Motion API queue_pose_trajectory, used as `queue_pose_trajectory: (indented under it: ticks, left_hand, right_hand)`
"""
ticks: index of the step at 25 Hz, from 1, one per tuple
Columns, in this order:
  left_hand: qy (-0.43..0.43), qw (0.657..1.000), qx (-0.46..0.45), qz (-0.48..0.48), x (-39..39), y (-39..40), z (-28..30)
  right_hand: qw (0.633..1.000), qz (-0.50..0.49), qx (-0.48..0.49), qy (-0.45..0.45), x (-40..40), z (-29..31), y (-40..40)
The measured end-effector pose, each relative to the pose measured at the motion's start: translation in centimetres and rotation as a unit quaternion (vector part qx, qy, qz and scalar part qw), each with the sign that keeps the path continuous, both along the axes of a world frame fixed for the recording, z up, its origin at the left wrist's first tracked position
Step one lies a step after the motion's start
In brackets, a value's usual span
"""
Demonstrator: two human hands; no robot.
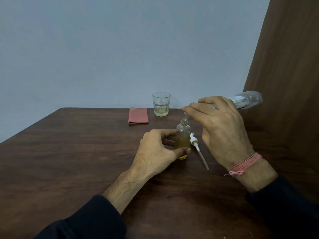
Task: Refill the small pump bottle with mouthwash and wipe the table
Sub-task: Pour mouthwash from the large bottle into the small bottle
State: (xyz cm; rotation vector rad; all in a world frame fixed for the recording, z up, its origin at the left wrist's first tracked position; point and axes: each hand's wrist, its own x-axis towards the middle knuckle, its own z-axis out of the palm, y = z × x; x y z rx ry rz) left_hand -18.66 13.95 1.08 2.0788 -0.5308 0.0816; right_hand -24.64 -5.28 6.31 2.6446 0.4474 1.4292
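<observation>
Your left hand [156,149] grips the small pump bottle [182,140] upright at the table [69,152] centre. Your right hand [222,128] grips the tilted clear bottle [248,100] above its open neck. The pump [196,145] lies just at its 3 o'clock; cloth [138,115] and glass [161,104] sit at 12.

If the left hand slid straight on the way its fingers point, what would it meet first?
The left hand already grips the small bottle. Pushed on rightward, the next thing is probably the pump head lying on the table; depth unclear.
</observation>
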Motion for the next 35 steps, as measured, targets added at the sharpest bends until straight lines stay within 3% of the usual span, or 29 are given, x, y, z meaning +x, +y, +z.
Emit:
queue_pose_trajectory:
  ticks: [35]
  left_hand:
    - [-0.015, 1.000, -0.012, -0.018, 0.41, 0.00, -0.47]
  right_hand:
    - [0.997, 0.019, -0.069, -0.002, 0.74, 0.72, -0.30]
